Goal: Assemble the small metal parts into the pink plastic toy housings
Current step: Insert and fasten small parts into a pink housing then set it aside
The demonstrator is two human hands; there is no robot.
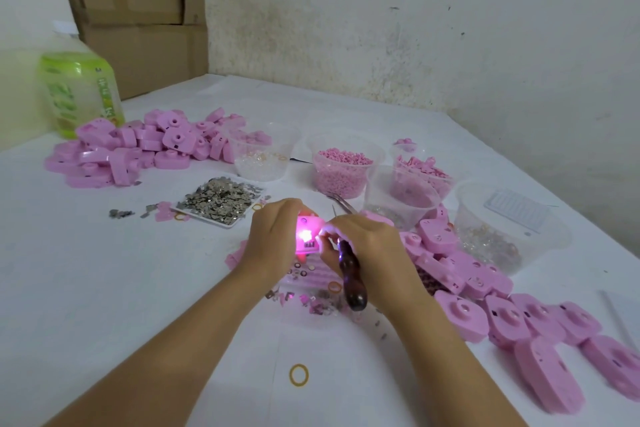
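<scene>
My left hand [273, 236] grips a pink toy housing [306, 237] at mid-table; a bright pink light glows inside it. My right hand [360, 243] holds a dark-handled tool [351, 282] against the palm, and its fingertips pinch at the housing's right edge. What they pinch is hidden by glare. A white tray of small metal parts [221, 201] lies behind my left hand. Loose metal parts [311, 302] are scattered under my hands. Pink housings are heaped at the far left [138, 149] and spread along the right [502, 305].
Clear tubs stand behind my hands: one with pink pellets [341, 170], one with pink pieces [420, 173], others with clear bits [259, 156], [498, 232]. A green bottle [78, 87] and cardboard boxes [138, 10] are at the far left. A yellow rubber band [299, 374] lies near me.
</scene>
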